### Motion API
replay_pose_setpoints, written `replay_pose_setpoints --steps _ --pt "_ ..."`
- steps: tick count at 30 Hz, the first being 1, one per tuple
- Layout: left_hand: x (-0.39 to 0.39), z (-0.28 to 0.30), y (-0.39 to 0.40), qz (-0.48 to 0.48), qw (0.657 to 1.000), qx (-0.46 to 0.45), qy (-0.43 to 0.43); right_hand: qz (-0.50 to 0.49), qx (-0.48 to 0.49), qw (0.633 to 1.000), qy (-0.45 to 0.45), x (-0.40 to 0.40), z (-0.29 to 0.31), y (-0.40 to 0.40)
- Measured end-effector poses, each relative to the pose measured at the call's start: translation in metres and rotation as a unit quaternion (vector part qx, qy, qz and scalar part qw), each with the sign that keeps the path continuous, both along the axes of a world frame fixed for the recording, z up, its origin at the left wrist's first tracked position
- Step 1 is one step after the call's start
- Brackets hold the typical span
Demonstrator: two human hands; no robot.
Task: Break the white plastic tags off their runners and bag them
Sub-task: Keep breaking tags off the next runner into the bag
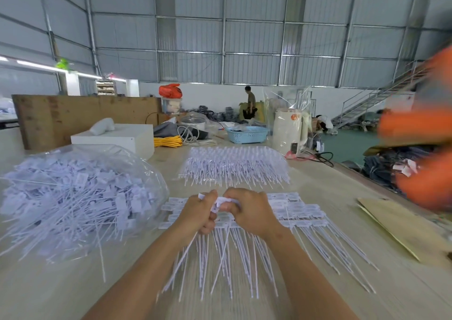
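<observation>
Bag (80,197) left on table (318,258); tag stack (234,166) behind hands (226,212).

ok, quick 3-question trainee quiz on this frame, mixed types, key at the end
1. True or false: the clear bag of loose tags lies left of the hands.
2. Multiple choice: what do the left hand and right hand hold between them? A) yellow cord B) white tags C) blue basket
3. Short answer: what lies on the table beyond the hands, towards the blue basket?

Key: 1 true. 2 B. 3 a second stack of white tag runners, untouched.
</observation>
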State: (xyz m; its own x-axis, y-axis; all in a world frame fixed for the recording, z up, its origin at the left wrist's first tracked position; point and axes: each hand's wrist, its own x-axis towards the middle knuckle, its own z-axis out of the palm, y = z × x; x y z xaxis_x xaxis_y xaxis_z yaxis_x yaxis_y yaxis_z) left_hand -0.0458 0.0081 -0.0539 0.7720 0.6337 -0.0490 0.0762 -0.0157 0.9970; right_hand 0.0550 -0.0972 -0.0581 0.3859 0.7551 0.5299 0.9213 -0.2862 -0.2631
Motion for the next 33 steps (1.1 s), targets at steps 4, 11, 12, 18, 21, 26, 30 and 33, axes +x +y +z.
replay_pose_setpoints --steps 4,11,12,18,21,26,30,33 --pt "-0.021 0.023 0.021 -0.045 0.992 -0.114 -0.029 -0.078 0.016 0.994 0.070 0.026 0.001 -0.021" --pt "-0.052 0.056 0.081 0.175 0.982 0.061 -0.033 -0.049 0.024 0.995 0.082 0.010 -0.001 -0.004" --pt "-0.060 0.058 0.095 0.208 0.969 0.130 0.027 -0.054 0.015 0.996 0.076 0.011 -0.001 -0.005" --pt "-0.089 0.060 0.160 0.270 0.840 0.406 0.238 -0.032 0.008 0.997 0.070 0.006 -0.002 -0.002" --pt "-0.087 0.060 0.173 0.248 0.799 0.470 0.282 -0.030 0.013 0.997 0.074 0.006 -0.001 -0.003" --pt "-0.086 0.042 0.175 0.226 0.666 0.527 0.478 -0.021 0.025 0.996 0.088 0.006 0.001 -0.003" --pt "-0.081 0.051 0.161 0.214 0.659 0.524 0.495 -0.020 0.026 0.996 0.086 0.005 0.001 -0.002" --pt "-0.066 0.066 0.123 0.240 0.634 0.546 0.494 -0.023 0.025 0.997 0.074 0.004 0.001 -0.003"
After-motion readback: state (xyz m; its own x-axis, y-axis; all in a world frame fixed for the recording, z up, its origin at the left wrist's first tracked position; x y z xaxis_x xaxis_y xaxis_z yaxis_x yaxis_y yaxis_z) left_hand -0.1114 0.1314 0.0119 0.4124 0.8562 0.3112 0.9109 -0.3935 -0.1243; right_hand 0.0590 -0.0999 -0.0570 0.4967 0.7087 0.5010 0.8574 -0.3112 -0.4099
